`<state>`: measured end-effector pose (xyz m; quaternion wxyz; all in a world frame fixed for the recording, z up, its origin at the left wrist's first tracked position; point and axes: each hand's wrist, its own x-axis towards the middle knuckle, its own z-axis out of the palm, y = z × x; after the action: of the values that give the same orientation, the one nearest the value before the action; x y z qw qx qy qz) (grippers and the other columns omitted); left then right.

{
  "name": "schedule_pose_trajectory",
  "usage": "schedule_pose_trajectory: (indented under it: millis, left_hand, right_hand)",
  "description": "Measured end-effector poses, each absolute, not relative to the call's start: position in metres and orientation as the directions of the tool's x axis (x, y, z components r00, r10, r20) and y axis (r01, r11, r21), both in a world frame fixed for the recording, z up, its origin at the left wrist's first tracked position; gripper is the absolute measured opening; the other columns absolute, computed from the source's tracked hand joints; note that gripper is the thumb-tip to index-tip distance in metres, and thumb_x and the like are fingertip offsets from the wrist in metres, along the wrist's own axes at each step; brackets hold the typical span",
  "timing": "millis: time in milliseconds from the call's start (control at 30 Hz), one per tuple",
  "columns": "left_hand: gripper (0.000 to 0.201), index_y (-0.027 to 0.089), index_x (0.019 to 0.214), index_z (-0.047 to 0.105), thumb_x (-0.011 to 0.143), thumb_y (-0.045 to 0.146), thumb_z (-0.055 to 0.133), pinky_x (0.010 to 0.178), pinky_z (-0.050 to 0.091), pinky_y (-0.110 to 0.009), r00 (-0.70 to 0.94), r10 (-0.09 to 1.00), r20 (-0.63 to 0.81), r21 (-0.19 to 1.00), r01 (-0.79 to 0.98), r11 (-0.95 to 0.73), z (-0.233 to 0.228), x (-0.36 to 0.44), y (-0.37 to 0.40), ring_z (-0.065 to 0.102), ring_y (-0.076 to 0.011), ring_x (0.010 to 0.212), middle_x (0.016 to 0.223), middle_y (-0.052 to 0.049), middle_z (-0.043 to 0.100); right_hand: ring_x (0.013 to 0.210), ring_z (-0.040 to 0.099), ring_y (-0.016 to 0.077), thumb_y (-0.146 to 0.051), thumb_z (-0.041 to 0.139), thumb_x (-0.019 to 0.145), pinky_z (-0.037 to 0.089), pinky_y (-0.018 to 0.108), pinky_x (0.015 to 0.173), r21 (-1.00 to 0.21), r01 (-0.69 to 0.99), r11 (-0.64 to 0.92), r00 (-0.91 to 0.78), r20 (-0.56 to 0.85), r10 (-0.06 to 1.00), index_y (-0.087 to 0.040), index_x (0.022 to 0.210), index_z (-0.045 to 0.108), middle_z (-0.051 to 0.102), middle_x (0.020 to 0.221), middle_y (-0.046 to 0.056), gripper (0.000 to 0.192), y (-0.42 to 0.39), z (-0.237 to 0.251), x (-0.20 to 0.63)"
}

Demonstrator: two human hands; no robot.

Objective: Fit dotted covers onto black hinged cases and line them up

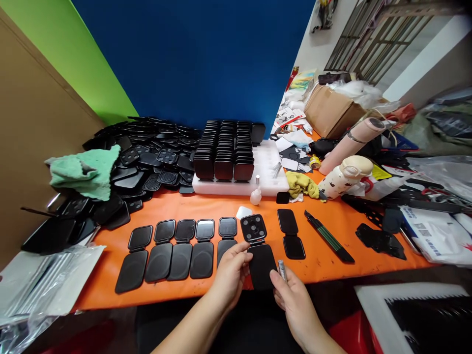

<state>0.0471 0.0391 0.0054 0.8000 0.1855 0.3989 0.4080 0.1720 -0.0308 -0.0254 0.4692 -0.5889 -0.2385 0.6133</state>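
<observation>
While the left hand (236,263) pinches one edge of a black folding case (262,269) near its hinge, the right hand (295,295) has its thumb on the other edge. That same right hand also grips a little ridged silver stack (281,270) in its fingers. The case is unfolded, held up by the near edge of the orange table (173,202), and its top half shows round spots inside. To the left, five more unfolded cases (199,259) stand in a row, and the last one is partly hidden by the left hand. One more unfolded case (289,222) lies on the right, and next to it is a green and black tool (329,237).

Behind them sits a white foam tray (206,187), and it holds three rows of thin black plates (224,167) standing up close together. A small round bottle (255,197) with a thin neck is just in front; I can't tell what is in it. On the far right, a brown cardboard box (328,109) has clear plastic on top. Down low, a white-edged box (369,306) has shiny black stuff inside. By the left corner, a clear bag (22,314) holds long silvery strips
</observation>
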Motion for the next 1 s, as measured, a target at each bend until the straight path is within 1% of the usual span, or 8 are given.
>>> schedule_pose_trajectory:
  millis: [167,267,367,500,600,667,833,1000]
  left_hand:
    - [0.024,0.015,0.089,0.068,0.065,0.016,0.067,0.061,0.044,-0.021,0.345,0.799,-0.493,0.629,-0.493,0.601,0.003,0.046,0.039,0.06,-0.012,0.061,0.075,-0.002,0.069]
    - [0.023,0.015,0.089,0.068,0.066,0.017,0.066,0.061,0.044,-0.022,0.36,0.797,-0.485,0.637,-0.479,0.604,0.002,0.046,0.036,0.061,-0.0142,0.066,0.076,-0.003,0.069]
    - [0.026,0.014,0.091,0.069,0.066,0.02,0.066,0.068,0.045,-0.025,0.404,0.79,-0.461,0.648,-0.454,0.611,-0.001,0.048,0.033,0.062,-0.018,0.074,0.081,-0.005,0.069]
    - [0.027,0.014,0.091,0.069,0.066,0.023,0.067,0.074,0.044,-0.028,0.398,0.808,-0.434,0.691,-0.428,0.582,-0.008,0.052,0.029,0.061,-0.0211,0.082,0.083,-0.006,0.068]
    - [0.026,0.014,0.09,0.069,0.066,0.021,0.065,0.072,0.043,-0.028,0.388,0.82,-0.42,0.732,-0.388,0.559,-0.014,0.056,0.029,0.059,-0.0199,0.079,0.082,-0.005,0.068]
    - [0.024,0.014,0.087,0.069,0.065,0.018,0.064,0.071,0.042,-0.027,0.375,0.825,-0.422,0.745,-0.375,0.552,-0.017,0.059,0.029,0.058,-0.0181,0.075,0.079,-0.004,0.067]
    - [0.02,0.014,0.081,0.068,0.062,0.018,0.063,0.07,0.042,-0.027,0.33,0.846,-0.418,0.765,-0.374,0.524,-0.022,0.065,0.034,0.057,-0.0181,0.072,0.074,-0.002,0.066]
    - [0.025,0.015,0.086,0.067,0.062,0.019,0.064,0.07,0.043,-0.028,0.311,0.86,-0.403,0.784,-0.367,0.5,-0.025,0.068,0.043,0.057,-0.0188,0.075,0.08,-0.003,0.066]
  right_hand:
    - [0.044,0.013,0.0059,-0.055,0.059,0.077,0.011,0.021,0.041,-0.825,-0.336,-0.454,0.122,-0.516,0.848,-0.022,0.073,0.035,0.016,0.054,-0.011,0.04,-0.031,-0.03,0.17]
    - [0.045,0.012,0.0061,-0.055,0.059,0.077,0.011,0.02,0.041,-0.814,-0.369,-0.45,0.108,-0.518,0.849,-0.022,0.073,0.037,0.016,0.054,-0.011,0.039,-0.031,-0.028,0.168]
    - [0.045,0.012,0.0061,-0.055,0.059,0.077,0.011,0.02,0.041,-0.8,-0.393,-0.454,0.093,-0.526,0.845,-0.021,0.078,0.043,0.015,0.054,-0.011,0.037,-0.031,-0.027,0.166]
    - [0.044,0.012,0.006,-0.056,0.06,0.076,0.011,0.02,0.041,-0.793,-0.405,-0.456,0.102,-0.535,0.839,-0.02,0.086,0.049,0.014,0.053,-0.011,0.038,-0.03,-0.029,0.167]
    - [0.043,0.011,0.006,-0.057,0.059,0.075,0.01,0.019,0.04,-0.789,-0.415,-0.453,0.148,-0.549,0.822,-0.02,0.083,0.05,0.012,0.052,-0.012,0.039,-0.032,-0.033,0.17]
    - [0.044,0.012,0.006,-0.057,0.061,0.074,0.011,0.019,0.04,-0.794,-0.415,-0.445,0.189,-0.553,0.811,-0.02,0.081,0.05,0.014,0.053,-0.011,0.039,-0.034,-0.036,0.175]
    - [0.046,0.022,0.0074,-0.057,0.059,0.075,0.021,0.018,0.041,-0.853,-0.321,-0.412,0.313,-0.506,0.804,-0.019,0.094,0.055,0.021,0.056,-0.009,0.043,-0.035,-0.04,0.191]
    - [0.048,0.034,0.0104,-0.055,0.053,0.081,0.031,0.021,0.043,-0.939,-0.142,-0.312,0.382,-0.343,0.858,-0.02,0.1,0.055,0.032,0.056,-0.006,0.04,-0.018,-0.041,0.202]
